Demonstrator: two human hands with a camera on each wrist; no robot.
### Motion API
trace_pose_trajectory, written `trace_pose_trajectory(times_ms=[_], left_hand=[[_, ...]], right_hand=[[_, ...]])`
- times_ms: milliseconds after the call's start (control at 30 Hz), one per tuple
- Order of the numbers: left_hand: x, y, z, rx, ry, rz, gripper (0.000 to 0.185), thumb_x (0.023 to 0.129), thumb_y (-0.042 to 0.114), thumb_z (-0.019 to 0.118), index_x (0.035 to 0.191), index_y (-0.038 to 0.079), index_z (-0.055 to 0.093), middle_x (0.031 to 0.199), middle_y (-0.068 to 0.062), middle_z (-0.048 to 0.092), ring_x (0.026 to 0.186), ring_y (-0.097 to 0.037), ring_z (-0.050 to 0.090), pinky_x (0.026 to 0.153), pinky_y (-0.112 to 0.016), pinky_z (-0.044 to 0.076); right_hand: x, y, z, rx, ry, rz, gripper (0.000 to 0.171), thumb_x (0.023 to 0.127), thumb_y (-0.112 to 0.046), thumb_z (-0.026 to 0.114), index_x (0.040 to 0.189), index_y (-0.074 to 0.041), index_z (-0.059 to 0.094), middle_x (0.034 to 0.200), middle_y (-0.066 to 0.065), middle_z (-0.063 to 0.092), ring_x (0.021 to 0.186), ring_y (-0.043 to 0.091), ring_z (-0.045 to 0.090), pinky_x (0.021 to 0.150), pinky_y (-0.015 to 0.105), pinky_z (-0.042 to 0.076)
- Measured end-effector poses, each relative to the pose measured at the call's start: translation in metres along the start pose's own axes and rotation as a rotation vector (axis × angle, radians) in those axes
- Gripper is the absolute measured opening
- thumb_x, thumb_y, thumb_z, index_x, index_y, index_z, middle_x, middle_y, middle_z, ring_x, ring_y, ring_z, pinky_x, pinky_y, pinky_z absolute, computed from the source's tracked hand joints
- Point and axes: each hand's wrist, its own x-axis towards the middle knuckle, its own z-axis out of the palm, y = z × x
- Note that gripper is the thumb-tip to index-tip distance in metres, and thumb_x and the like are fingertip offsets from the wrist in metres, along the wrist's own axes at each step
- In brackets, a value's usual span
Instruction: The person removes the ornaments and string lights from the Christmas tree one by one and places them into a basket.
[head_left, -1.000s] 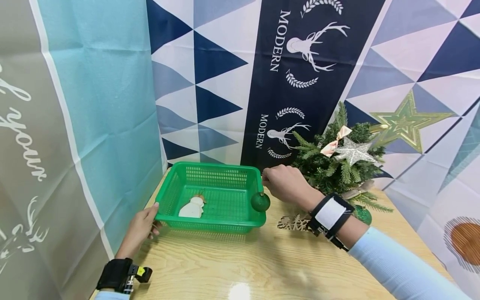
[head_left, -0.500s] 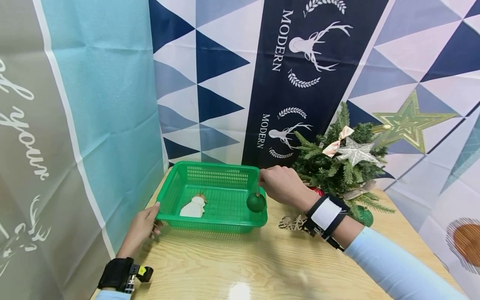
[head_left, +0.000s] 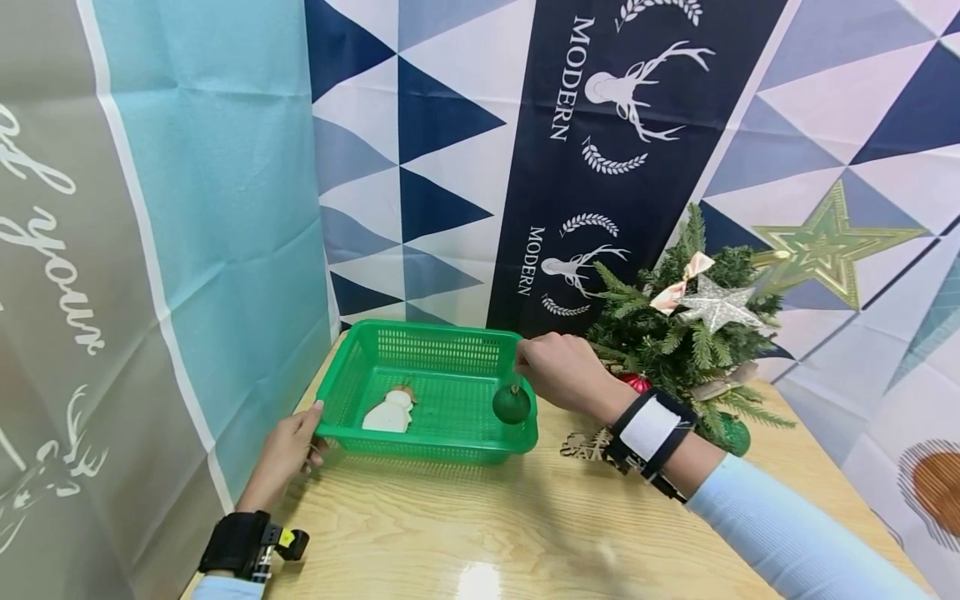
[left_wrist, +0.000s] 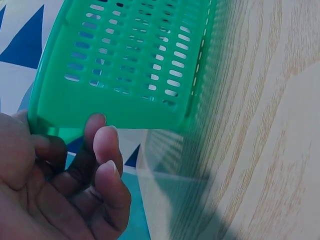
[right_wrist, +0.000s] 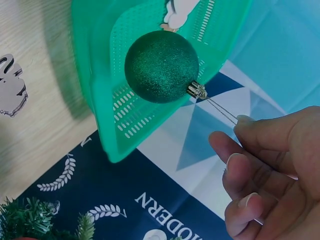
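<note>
Basket [head_left: 420, 450] left on table [head_left: 487, 533], snowman [head_left: 387, 412] inside; bauble [head_left: 512, 404] over right rim; tree [head_left: 675, 333] far right.

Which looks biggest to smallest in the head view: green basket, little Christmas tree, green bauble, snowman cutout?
1. Green basket
2. Little Christmas tree: close to the basket, and it stands farther back, so unsure
3. Snowman cutout
4. Green bauble
</note>
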Motion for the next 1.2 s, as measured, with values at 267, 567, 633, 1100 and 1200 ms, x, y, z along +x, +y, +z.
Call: trace_pose_trajectory(times_ms=[267, 567, 633, 1100, 1200], left_hand=[[0.0, 0.002, 0.0, 0.049, 0.026, -0.033, 0.068, 0.109, 0.062, 0.03, 0.126, 0.001, 0.055, 0.09, -0.021, 0.064, 0.069, -0.027, 0.058, 0.065, -0.038, 0.049], [0.011, -0.025, 0.0, 0.046, 0.092, 0.002, 0.068, 0.105, 0.069, 0.031, 0.111, 0.004, 0.053, 0.091, -0.017, 0.064, 0.065, -0.02, 0.06, 0.061, -0.034, 0.05], [0.019, -0.041, -0.001, 0.038, 0.102, 0.032, 0.068, 0.103, 0.071, 0.034, 0.106, 0.005, 0.051, 0.093, -0.015, 0.064, 0.065, -0.02, 0.06, 0.06, -0.034, 0.05], [0.005, -0.025, -0.006, -0.026, 0.081, 0.076, 0.061, 0.104, 0.064, 0.044, 0.1, 0.004, 0.052, 0.094, -0.019, 0.065, 0.065, -0.024, 0.062, 0.055, -0.034, 0.047], [0.002, -0.019, -0.007, -0.032, 0.071, 0.075, 0.063, 0.104, 0.064, 0.044, 0.101, 0.002, 0.053, 0.093, -0.019, 0.064, 0.069, -0.028, 0.063, 0.054, -0.035, 0.046]], right_hand=[[-0.001, -0.003, 0.001, 0.008, -0.019, 0.007, 0.014, 0.097, -0.012, 0.071, 0.084, -0.016, 0.068, 0.077, -0.005, 0.065, 0.06, 0.012, 0.058, 0.049, 0.03, 0.048], [-0.002, -0.004, 0.002, 0.012, -0.023, 0.01, 0.014, 0.097, -0.012, 0.07, 0.084, -0.016, 0.067, 0.077, -0.005, 0.065, 0.061, 0.013, 0.059, 0.048, 0.031, 0.048], [-0.002, -0.004, 0.002, 0.013, -0.024, 0.012, 0.015, 0.097, -0.012, 0.07, 0.083, -0.016, 0.067, 0.076, -0.005, 0.064, 0.06, 0.012, 0.058, 0.047, 0.031, 0.046], [0.002, -0.011, 0.007, -0.002, -0.01, -0.013, 0.02, 0.096, -0.011, 0.069, 0.078, -0.018, 0.063, 0.068, -0.009, 0.057, 0.056, 0.008, 0.052, 0.045, 0.027, 0.043], [0.003, -0.012, 0.007, -0.004, -0.005, -0.021, 0.019, 0.095, -0.01, 0.068, 0.078, -0.017, 0.064, 0.067, -0.009, 0.056, 0.055, 0.008, 0.051, 0.045, 0.027, 0.043]])
